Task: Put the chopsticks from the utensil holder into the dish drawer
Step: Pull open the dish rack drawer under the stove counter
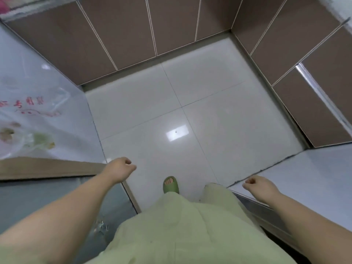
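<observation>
meanwhile, a person stands on the white tile floor [219, 103], left hand [122, 168] and right hand [259, 186] loosely curled, holding nothing; chopsticks, utensil holder and dish drawer are nowhere in view, so the task looks unstarted.

plastic bag [28, 119]: blurred, cut by left edge | left hand [121, 168] fingers [131, 164]: curled under, hidden

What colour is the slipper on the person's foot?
Green: the slipper shows best in the head view, on the pale floor tiles.
</observation>
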